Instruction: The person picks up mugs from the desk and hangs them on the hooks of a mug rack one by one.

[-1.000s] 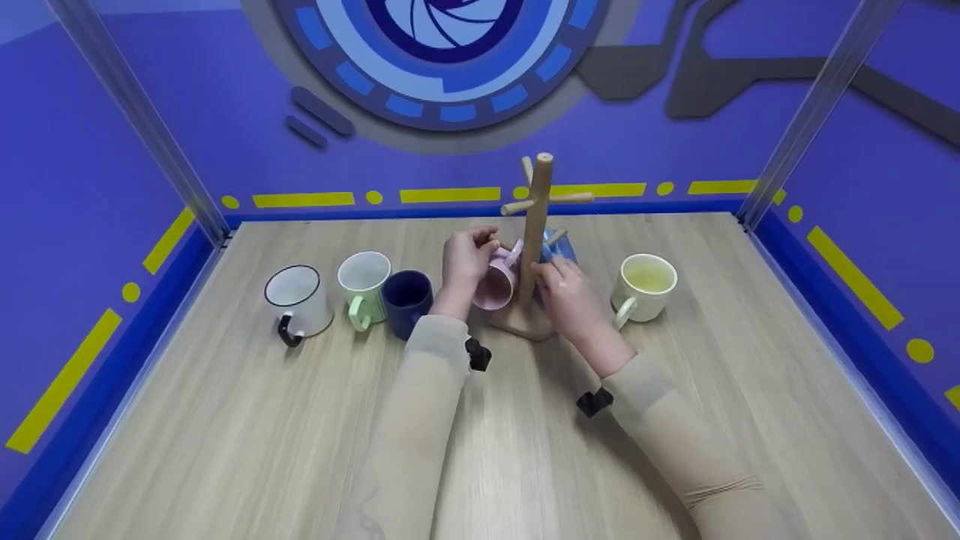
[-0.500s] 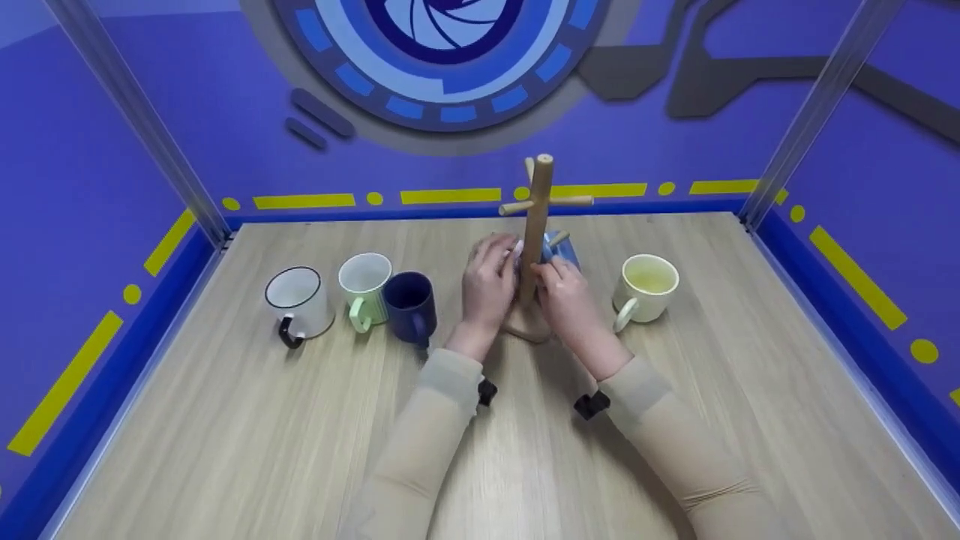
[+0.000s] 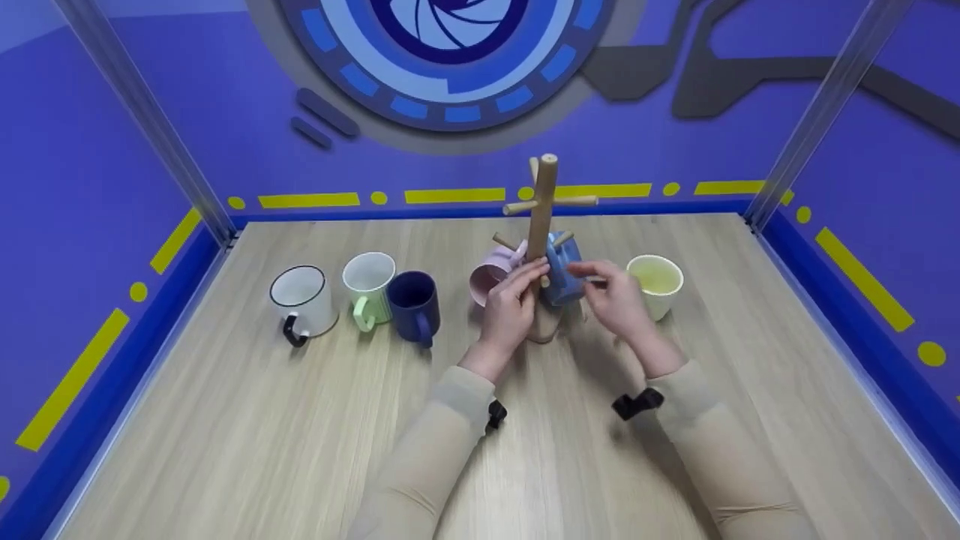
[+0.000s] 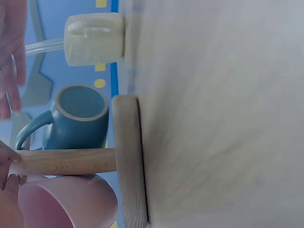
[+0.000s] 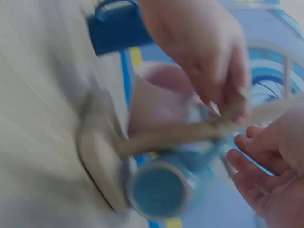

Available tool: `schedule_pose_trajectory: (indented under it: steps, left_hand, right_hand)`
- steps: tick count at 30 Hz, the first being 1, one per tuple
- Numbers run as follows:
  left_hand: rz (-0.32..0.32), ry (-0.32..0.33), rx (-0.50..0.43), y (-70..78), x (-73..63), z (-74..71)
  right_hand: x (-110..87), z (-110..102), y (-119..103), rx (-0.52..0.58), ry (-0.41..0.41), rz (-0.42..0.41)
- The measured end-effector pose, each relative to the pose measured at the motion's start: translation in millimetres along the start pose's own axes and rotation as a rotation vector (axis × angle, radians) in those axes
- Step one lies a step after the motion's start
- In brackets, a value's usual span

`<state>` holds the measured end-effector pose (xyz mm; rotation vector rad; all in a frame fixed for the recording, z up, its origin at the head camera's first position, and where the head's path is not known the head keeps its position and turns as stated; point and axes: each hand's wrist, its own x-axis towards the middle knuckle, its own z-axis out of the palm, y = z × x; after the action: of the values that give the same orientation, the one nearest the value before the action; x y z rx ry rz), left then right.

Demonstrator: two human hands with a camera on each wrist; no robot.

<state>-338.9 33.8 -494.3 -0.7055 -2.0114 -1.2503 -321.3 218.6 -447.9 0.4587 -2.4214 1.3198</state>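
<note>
A wooden mug tree (image 3: 541,225) stands near the back middle, with a pink mug (image 3: 486,281) hung on its left side and a blue mug (image 3: 566,289) on its right. My left hand (image 3: 510,319) grips the post low down, thumb and fingers curled round it, as the right wrist view also shows. Apart from the tree, my right hand (image 3: 619,304) hovers between the blue mug and a pale yellow mug (image 3: 660,285), its fingers loosely bent around nothing. In the left wrist view the blue mug (image 4: 78,123) hangs by its handle, tilted.
Left of the tree, a white mug with a black rim (image 3: 304,300), a pale green mug (image 3: 369,289) and a navy mug (image 3: 415,307) stand upright in a row on the wooden table (image 3: 300,435). Blue walls (image 3: 180,112) enclose the back and sides.
My left hand went from beside the pink mug to the post, leaving that mug on the tree. My right hand let go of the post and moved right, partly covering the yellow mug.
</note>
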Motion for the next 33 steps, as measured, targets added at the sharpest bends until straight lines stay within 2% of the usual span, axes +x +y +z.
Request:
schedule_pose_trajectory:
  steps: [3, 6, 11, 15, 18, 23, 29, 33]
  left_hand:
    - [0.014, -0.013, 0.020, 0.2, 0.1, -0.1]
    - [0.020, -0.023, 0.038, 0.4, 0.2, 0.4]
    - [0.045, -0.017, 0.047, -2.0, -1.8, 2.5]
    - [0.060, -0.001, 0.044, -3.8, -2.1, 3.9]
    - [0.050, 0.010, 0.038, -4.2, -2.4, 4.4]
    - [0.049, 0.021, 0.043, -3.6, -3.4, 5.0]
    - [0.053, 0.033, 0.048, -2.8, -2.5, 5.5]
    - [0.050, 0.034, 0.044, -2.9, -2.6, 5.4]
  right_hand:
    - [3.0, -24, 6, -0.023, -0.052, 0.034]
    - [6.1, -52, 12, -0.105, -0.165, 0.066]
    - [10.9, -93, 20, -0.320, -0.414, 0.140]
    - [17.6, -107, 31, -0.485, -0.531, 0.182]
    - [22.8, -108, 43, -0.556, -0.579, 0.231]
    - [29.9, -101, 60, -0.585, -0.638, 0.280]
    - [35.4, -96, 69, -0.595, -0.611, 0.260]
    - [35.0, -96, 71, -0.575, -0.577, 0.276]
